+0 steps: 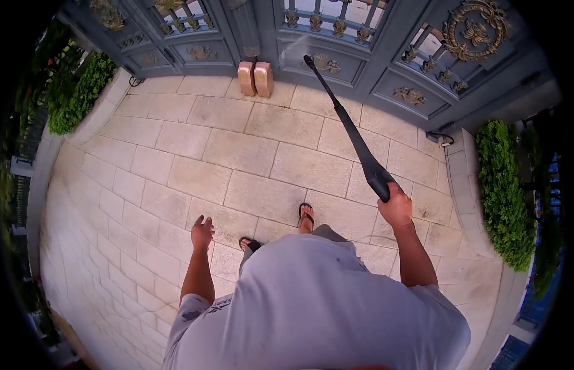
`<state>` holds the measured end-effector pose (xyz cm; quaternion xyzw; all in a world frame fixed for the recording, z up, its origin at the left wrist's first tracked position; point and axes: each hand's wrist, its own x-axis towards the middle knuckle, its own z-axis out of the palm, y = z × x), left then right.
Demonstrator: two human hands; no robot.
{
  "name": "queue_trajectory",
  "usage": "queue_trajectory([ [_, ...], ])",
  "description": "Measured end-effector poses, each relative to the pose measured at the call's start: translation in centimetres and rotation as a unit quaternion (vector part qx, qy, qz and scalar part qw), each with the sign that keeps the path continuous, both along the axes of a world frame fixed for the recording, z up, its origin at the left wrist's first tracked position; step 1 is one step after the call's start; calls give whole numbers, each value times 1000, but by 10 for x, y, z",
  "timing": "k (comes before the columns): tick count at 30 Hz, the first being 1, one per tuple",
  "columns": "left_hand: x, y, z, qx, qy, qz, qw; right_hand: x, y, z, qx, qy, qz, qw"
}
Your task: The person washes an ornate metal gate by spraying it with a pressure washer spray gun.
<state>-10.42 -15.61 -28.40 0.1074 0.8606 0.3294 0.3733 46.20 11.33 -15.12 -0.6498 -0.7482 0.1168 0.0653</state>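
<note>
Spraying looks like the step in hand: in the head view, the right hand grasps the spray wand by its thick rear end; the left hand hangs loosely curled, nothing visible in it. The wand slants above the paving, right of its middle, its tip past the far edge in front of the gate, pale mist beside it. A steady wrist and even, overlapping strokes should serve best, with the jet angled away from the pink boxes. The wand is matte black, tapering to a slim lance. The gate is smooth grey-blue with raised, gold-toned ornaments; the paving, stained rectangular slabs in staggered rows; the boxes, rounded and slightly glossy.
</note>
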Motion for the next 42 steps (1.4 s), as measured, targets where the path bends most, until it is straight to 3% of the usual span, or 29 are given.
queue_trajectory([
  [3,-58,-11,-20,38,-17,15,999,-35,-8,9,-29,52,-58,997],
  [9,-107,-137,-64,-119,-125,28,985,-43,-53,18,-11,175,-204,963],
  [13,-149,-260,-144,-164,-143,45,975,1,-69,39,7,92,-312,946],
  [14,-156,-264,-138,-245,-79,-124,958,15,-70,43,5,47,-324,945],
  [16,-163,-281,-144,-235,-129,0,963,37,-70,61,3,-9,-356,935],
  [19,-161,-252,-128,-205,-155,60,965,74,-73,68,21,-58,-370,927],
  [28,-128,-52,-81,-58,-157,-44,985,30,-68,96,15,-110,-241,964],
  [32,-95,-2,-54,-67,-108,-110,986,-5,-74,86,25,-86,-138,986],
  [36,-107,-37,-50,-87,-80,-104,987,3,-70,64,16,-91,-147,985],
  [42,-155,-230,-66,-157,-128,157,967,58,-64,53,6,-155,-300,941],
])
